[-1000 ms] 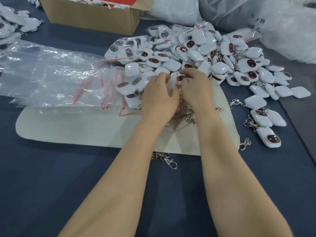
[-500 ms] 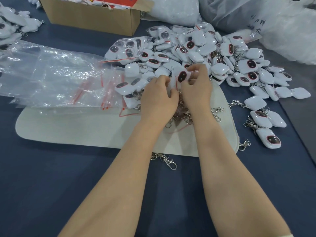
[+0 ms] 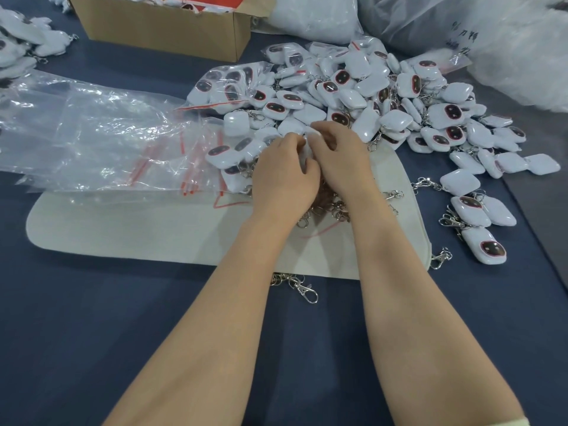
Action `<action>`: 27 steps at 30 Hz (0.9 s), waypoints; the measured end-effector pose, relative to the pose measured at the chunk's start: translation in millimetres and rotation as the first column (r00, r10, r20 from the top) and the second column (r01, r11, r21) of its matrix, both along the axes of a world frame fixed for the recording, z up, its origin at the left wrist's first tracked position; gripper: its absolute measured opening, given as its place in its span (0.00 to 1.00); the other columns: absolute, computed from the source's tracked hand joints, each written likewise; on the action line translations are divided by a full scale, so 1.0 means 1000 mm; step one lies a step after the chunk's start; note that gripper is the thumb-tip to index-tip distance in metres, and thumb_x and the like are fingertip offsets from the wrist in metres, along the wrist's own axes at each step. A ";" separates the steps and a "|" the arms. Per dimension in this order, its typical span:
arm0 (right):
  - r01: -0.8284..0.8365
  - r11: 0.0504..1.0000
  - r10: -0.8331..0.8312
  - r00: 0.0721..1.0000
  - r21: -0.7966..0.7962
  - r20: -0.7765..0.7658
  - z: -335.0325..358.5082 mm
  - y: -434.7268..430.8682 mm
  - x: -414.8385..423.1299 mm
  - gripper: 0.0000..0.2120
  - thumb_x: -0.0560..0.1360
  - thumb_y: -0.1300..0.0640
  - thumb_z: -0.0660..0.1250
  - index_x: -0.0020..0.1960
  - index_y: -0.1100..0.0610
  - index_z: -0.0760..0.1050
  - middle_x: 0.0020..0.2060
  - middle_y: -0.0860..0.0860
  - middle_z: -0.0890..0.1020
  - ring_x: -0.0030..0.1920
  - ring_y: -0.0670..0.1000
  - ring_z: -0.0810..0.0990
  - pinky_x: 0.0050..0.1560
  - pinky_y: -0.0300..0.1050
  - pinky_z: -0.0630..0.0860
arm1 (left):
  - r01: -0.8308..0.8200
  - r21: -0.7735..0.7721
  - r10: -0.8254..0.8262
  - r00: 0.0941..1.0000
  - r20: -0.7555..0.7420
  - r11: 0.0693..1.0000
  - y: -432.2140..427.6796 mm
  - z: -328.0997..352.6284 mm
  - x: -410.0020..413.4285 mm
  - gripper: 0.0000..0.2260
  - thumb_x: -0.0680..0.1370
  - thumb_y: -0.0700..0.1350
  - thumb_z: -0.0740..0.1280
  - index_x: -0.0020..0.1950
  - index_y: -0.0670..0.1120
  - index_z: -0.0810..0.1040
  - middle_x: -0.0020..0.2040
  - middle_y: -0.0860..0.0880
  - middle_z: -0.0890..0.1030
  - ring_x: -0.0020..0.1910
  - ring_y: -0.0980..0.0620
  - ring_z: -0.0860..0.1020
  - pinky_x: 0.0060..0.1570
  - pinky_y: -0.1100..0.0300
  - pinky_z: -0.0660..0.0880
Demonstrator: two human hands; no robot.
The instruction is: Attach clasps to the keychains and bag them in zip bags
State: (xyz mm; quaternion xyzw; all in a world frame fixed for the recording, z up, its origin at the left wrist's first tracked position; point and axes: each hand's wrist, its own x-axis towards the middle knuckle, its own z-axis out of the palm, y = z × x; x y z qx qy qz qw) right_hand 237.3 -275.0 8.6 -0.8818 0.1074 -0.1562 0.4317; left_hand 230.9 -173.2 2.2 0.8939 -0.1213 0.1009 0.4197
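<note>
several clear zip bags (image 3: 92,133) with red seals are lying fanned out at the left, overlapping the far edge of a pale felt mat (image 3: 123,235). moving right, the left hand (image 3: 284,176) and the right hand (image 3: 341,161) are meeting over the mat's right half, the fingers of both curling inward and the fingertips pinching one small white keychain (image 3: 307,149) between them. half a second ago that keychain's dark face was showing above the knuckles; now the hands are sitting closer together and covering it almost wholly, which suggests the person is fitting a clasp rather than picking or bagging. a heap of loose clasps (image 3: 329,210) is lying just under the wrists, and one stray clasp (image 3: 304,290) is lying off the mat's near edge. further right the big pile of keychains (image 3: 384,96) is spreading out, and a few clasped pieces (image 3: 473,210) are lying apart near the right edge. whether a clasp is actually in the fingers is staying hidden, and how the ring is sitting cannot be told; bagging this piece is not yet beginning.
</note>
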 end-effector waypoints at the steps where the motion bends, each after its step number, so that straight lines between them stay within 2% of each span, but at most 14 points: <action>1: -0.015 1.000 0.015 1.000 -0.014 -0.020 0.000 -0.001 -0.001 0.17 0.78 0.58 0.62 0.67 0.56 0.73 0.61 0.50 0.79 0.62 0.47 0.74 0.57 0.31 0.65 | 0.003 0.009 -0.003 1.000 0.005 1.000 0.000 0.000 0.000 0.12 0.77 0.45 0.62 0.59 0.44 0.75 0.55 0.46 0.79 0.54 0.46 0.76 0.51 0.56 0.69; 3: -0.014 1.000 0.013 1.000 -0.022 -0.024 0.000 -0.003 -0.002 0.21 0.77 0.62 0.62 0.70 0.56 0.69 0.63 0.51 0.77 0.63 0.48 0.73 0.54 0.28 0.61 | 0.008 0.034 -0.009 1.000 0.018 0.999 -0.001 -0.001 -0.001 0.12 0.77 0.45 0.62 0.59 0.44 0.75 0.55 0.47 0.78 0.54 0.47 0.75 0.50 0.57 0.68; 6: 0.109 0.991 -0.115 0.991 0.076 0.072 0.002 0.001 -0.002 0.18 0.77 0.63 0.62 0.66 0.58 0.69 0.53 0.51 0.77 0.53 0.48 0.75 0.50 0.32 0.66 | 0.007 0.033 -0.008 1.000 0.026 0.999 -0.001 0.000 -0.001 0.13 0.77 0.46 0.62 0.61 0.44 0.75 0.56 0.47 0.78 0.55 0.47 0.75 0.51 0.57 0.68; 9: 0.188 0.879 -0.264 0.957 0.437 0.120 0.004 0.002 -0.003 0.12 0.77 0.62 0.65 0.58 0.58 0.66 0.51 0.56 0.79 0.46 0.50 0.77 0.51 0.41 0.75 | 0.016 0.040 -0.017 0.999 0.037 0.999 -0.002 0.000 -0.002 0.14 0.77 0.45 0.62 0.61 0.44 0.75 0.56 0.47 0.78 0.55 0.48 0.76 0.51 0.58 0.68; 11: 0.183 0.790 -0.297 0.949 0.585 0.104 0.005 0.002 -0.002 0.13 0.76 0.61 0.67 0.54 0.57 0.64 0.50 0.59 0.80 0.45 0.51 0.79 0.55 0.47 0.78 | 0.018 0.038 -0.019 0.999 0.036 0.999 -0.002 0.000 -0.003 0.14 0.77 0.46 0.62 0.61 0.44 0.75 0.56 0.48 0.78 0.54 0.48 0.76 0.51 0.57 0.69; 12: 0.173 0.759 -0.301 0.948 0.628 0.102 0.005 0.001 -0.002 0.13 0.75 0.61 0.68 0.52 0.57 0.65 0.48 0.57 0.81 0.43 0.50 0.80 0.54 0.48 0.79 | 0.017 0.039 -0.019 0.999 0.036 0.999 -0.002 0.000 -0.003 0.14 0.77 0.46 0.62 0.61 0.44 0.75 0.56 0.48 0.78 0.54 0.48 0.76 0.51 0.57 0.69; 14: 0.128 0.689 -0.303 0.945 0.713 0.123 0.006 -0.001 -0.002 0.11 0.75 0.61 0.69 0.49 0.55 0.67 0.40 0.51 0.80 0.37 0.44 0.79 0.45 0.41 0.79 | 0.019 0.059 -0.022 0.999 0.046 0.998 -0.002 -0.001 -0.004 0.14 0.78 0.46 0.62 0.62 0.44 0.74 0.57 0.47 0.78 0.55 0.47 0.75 0.52 0.56 0.69; 16: 0.082 0.616 -0.324 0.933 0.784 0.157 0.007 -0.003 -0.002 0.07 0.76 0.62 0.68 0.50 0.56 0.71 0.40 0.49 0.79 0.38 0.45 0.77 0.39 0.36 0.75 | 0.037 0.090 -0.043 0.997 0.067 0.995 -0.003 -0.001 -0.006 0.15 0.78 0.45 0.61 0.63 0.43 0.73 0.59 0.45 0.77 0.57 0.46 0.74 0.54 0.56 0.68; 19: 0.116 0.591 -0.384 0.910 0.798 0.153 0.006 -0.006 0.000 0.05 0.80 0.60 0.62 0.55 0.55 0.72 0.46 0.47 0.75 0.48 0.49 0.76 0.37 0.35 0.76 | 0.082 0.114 -0.094 0.990 0.104 0.990 -0.006 0.001 -0.011 0.14 0.78 0.43 0.61 0.63 0.41 0.73 0.60 0.44 0.75 0.58 0.45 0.72 0.54 0.56 0.67; 22: 0.145 0.512 -0.426 0.899 0.846 0.104 0.005 -0.008 0.002 0.07 0.82 0.60 0.57 0.60 0.57 0.66 0.50 0.51 0.72 0.50 0.53 0.76 0.37 0.38 0.79 | 0.124 0.143 -0.143 0.981 0.131 0.982 -0.008 0.002 -0.015 0.14 0.78 0.42 0.61 0.62 0.40 0.73 0.61 0.43 0.74 0.60 0.45 0.71 0.57 0.57 0.66; 23: 0.165 0.524 -0.426 0.900 0.836 0.090 0.005 -0.008 0.003 0.09 0.82 0.60 0.58 0.61 0.57 0.64 0.51 0.52 0.71 0.49 0.53 0.76 0.39 0.38 0.79 | 0.155 0.145 -0.176 0.974 0.146 0.977 -0.009 0.003 -0.015 0.13 0.78 0.41 0.61 0.62 0.40 0.74 0.62 0.44 0.74 0.61 0.45 0.70 0.58 0.58 0.65; 26: 0.263 0.655 -0.437 0.896 0.709 0.071 0.004 -0.011 0.002 0.18 0.79 0.59 0.63 0.67 0.61 0.63 0.50 0.52 0.74 0.46 0.48 0.76 0.41 0.30 0.74 | 0.309 0.156 -0.332 0.930 0.155 0.938 -0.015 0.006 -0.019 0.14 0.78 0.38 0.60 0.62 0.38 0.74 0.66 0.44 0.72 0.65 0.45 0.68 0.65 0.57 0.63; 27: 0.265 0.662 -0.437 0.896 0.701 0.074 0.004 -0.012 0.002 0.19 0.78 0.60 0.65 0.66 0.62 0.64 0.49 0.52 0.75 0.45 0.46 0.76 0.42 0.30 0.74 | 0.350 0.157 -0.371 0.919 0.136 0.924 -0.016 0.006 -0.019 0.14 0.77 0.38 0.60 0.62 0.37 0.74 0.67 0.43 0.72 0.66 0.45 0.69 0.65 0.55 0.64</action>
